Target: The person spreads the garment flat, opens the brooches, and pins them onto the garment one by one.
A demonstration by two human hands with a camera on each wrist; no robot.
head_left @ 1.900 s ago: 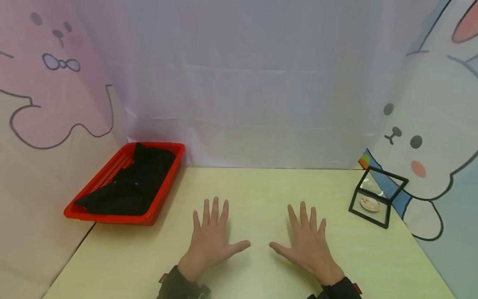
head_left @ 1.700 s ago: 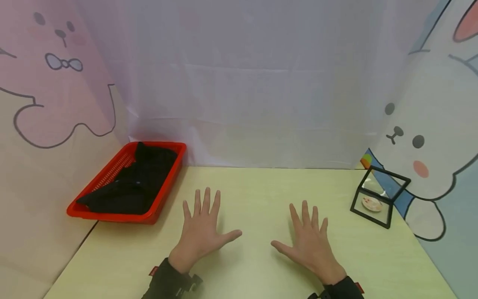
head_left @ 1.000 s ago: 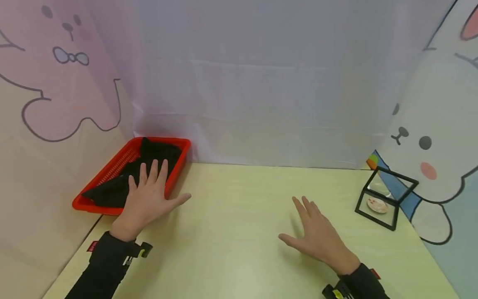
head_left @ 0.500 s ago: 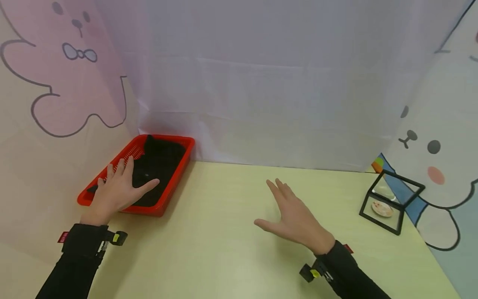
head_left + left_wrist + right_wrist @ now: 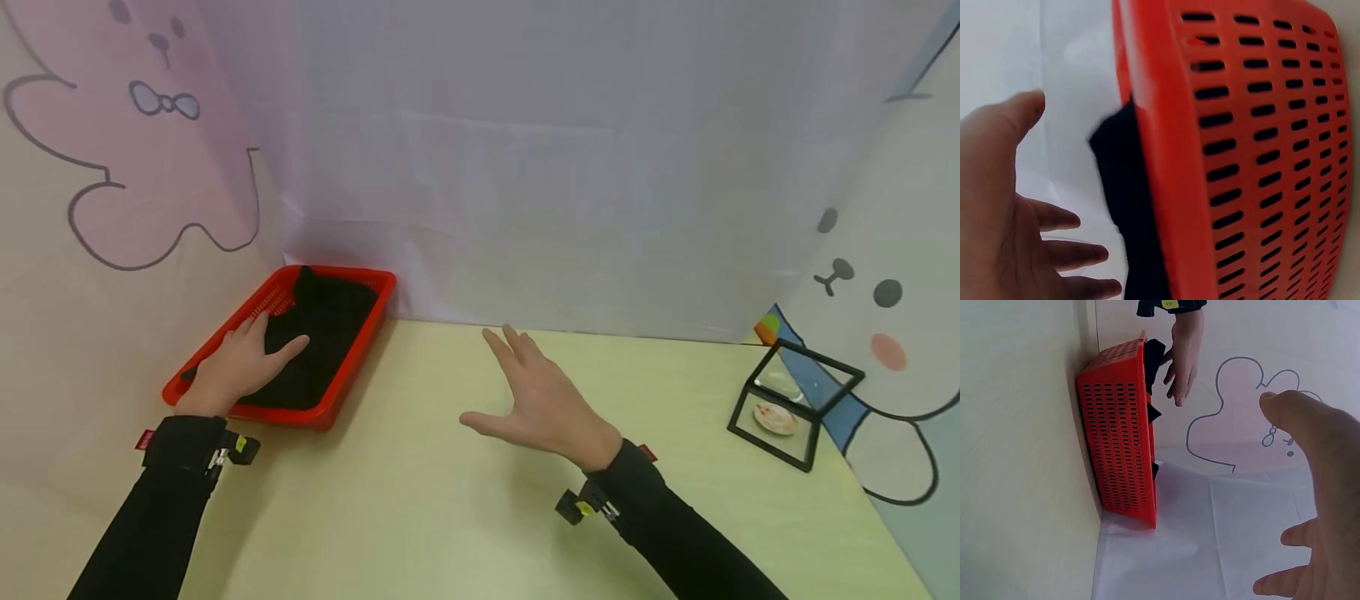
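Note:
Black cloth (image 5: 330, 321) lies bundled in a red plastic basket (image 5: 354, 360) at the table's far left. My left hand (image 5: 234, 371) hovers over the basket's near left part, fingers loosely bent and thumb spread; in the left wrist view a gap separates the fingertips from the cloth (image 5: 1130, 194). Nothing is held in it. Above the middle of the table hangs my right hand (image 5: 543, 404), thumb and fingers apart, holding nothing. The right wrist view has the basket (image 5: 1116, 450) side-on, with cloth corners over its rim and the left hand (image 5: 1184, 359) above.
At the right edge of the pale table (image 5: 420, 500) stands an unfolded black-framed clear case (image 5: 786, 403), with a pale oval piece (image 5: 775, 419) in its lower half. White and printed cloth walls (image 5: 517, 208) enclose the table at the back and sides.
Both hands have moved leftward and away from me. The left went from above the table to over the basket; the right shifted toward the middle. The view has turned slightly left.

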